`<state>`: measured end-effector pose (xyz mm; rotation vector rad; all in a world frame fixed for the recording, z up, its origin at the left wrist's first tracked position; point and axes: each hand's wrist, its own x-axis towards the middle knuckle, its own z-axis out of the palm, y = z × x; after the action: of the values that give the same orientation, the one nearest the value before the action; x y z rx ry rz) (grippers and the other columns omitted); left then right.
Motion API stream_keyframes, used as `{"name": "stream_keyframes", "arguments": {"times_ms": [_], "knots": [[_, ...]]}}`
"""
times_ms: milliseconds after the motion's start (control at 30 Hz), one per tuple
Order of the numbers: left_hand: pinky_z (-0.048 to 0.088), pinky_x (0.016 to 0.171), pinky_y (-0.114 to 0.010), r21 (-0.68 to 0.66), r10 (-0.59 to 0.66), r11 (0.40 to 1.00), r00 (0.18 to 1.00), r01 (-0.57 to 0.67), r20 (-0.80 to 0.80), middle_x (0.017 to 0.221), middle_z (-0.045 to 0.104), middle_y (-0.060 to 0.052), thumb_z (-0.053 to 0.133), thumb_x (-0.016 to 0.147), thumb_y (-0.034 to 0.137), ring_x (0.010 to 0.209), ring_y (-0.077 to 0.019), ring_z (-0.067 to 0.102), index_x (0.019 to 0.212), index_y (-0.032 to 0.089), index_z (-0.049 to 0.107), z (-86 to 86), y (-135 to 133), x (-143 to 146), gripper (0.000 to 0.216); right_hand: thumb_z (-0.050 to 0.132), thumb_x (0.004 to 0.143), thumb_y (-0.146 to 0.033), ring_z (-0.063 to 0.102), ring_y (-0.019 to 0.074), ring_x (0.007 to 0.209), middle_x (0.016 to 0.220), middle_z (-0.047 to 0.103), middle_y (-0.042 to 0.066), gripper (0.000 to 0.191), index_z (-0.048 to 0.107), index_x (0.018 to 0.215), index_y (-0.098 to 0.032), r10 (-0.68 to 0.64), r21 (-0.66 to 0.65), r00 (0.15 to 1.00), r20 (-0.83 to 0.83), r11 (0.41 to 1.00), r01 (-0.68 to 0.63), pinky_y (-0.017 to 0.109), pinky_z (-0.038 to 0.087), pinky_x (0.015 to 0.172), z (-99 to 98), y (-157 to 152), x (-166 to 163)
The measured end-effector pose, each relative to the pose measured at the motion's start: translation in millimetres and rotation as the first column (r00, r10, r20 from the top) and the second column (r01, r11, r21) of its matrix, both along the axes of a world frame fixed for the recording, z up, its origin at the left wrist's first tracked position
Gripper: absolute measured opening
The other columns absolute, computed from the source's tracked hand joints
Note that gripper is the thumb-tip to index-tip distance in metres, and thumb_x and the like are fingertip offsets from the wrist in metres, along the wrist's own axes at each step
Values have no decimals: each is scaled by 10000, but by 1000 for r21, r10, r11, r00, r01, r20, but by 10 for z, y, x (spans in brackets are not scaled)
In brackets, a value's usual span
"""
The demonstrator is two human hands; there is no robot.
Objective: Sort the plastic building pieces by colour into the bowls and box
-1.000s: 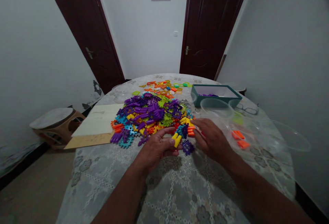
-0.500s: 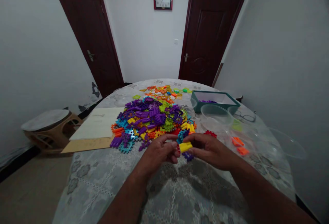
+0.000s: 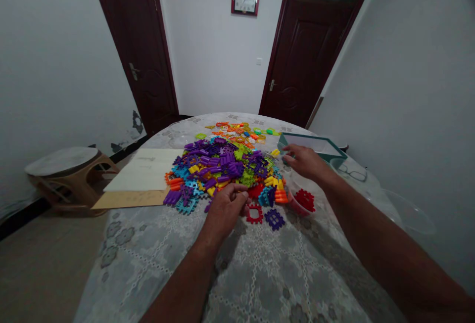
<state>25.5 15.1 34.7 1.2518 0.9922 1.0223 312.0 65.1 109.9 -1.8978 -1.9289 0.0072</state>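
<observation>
Okay, yellow piece (image 3: 275,153) is showing right of frame centre, just left of the nearer right hand's (image 3: 305,161) fingertips, long axis unclear; left hand (image 3: 226,207) is sitting half-curled below centre beside a red square piece (image 3: 249,220). Whether either is gripping anything, can't tell.

Green box (image 3: 315,142) partly hidden by right hand (image 3: 303,161); whatever left hand (image 3: 227,208) may hold, unclear.

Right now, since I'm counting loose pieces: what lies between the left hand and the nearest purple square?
Between left hand and purple square, the head view shows a red square frame.
</observation>
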Motion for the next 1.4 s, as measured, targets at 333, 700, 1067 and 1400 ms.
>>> {"name": "stream_keyframes", "arguments": {"times_ms": [333,700,1067,1400], "knots": [[538,632,-290,133,11,991,984,13,-178,813,752,-38,619,906,342,671,-188,690,1044,185,715,-13,-23,6,230,485,1053,-360,706,308,1166,1355,706,170,473,536,1498,-207,-87,-100,959,269,988,118,405,563,876,-824,-1267,-273],[558,732,-314,236,170,964,965,-122,-198,860,763,-40,639,902,357,775,-201,718,1028,207,725,73,54,-212,214,450,1065,-386,673,348,1162,1296,702,203,445,589,1403,-131,-17,110,953,302,994,-18,486,554,948,-775,-1411,-325],[477,1066,-442,535,630,776,445,-334,-636,1329,665,-176,622,942,373,1250,-319,628,1381,172,597,232,295,-1434,483,513,992,-115,679,242,1015,1124,725,110,282,670,1209,-203,637,157,761,122,745,-648,373,572,892,-1012,-1455,-1385],[450,1009,-463,453,495,851,121,-264,-860,1271,683,-212,630,870,731,1227,-393,608,1417,185,585,-263,576,-1296,774,499,944,-27,634,224,981,1103,703,90,320,661,1153,-208,782,122,615,-96,623,-773,352,557,875,-1385,-1502,-1554]]}}
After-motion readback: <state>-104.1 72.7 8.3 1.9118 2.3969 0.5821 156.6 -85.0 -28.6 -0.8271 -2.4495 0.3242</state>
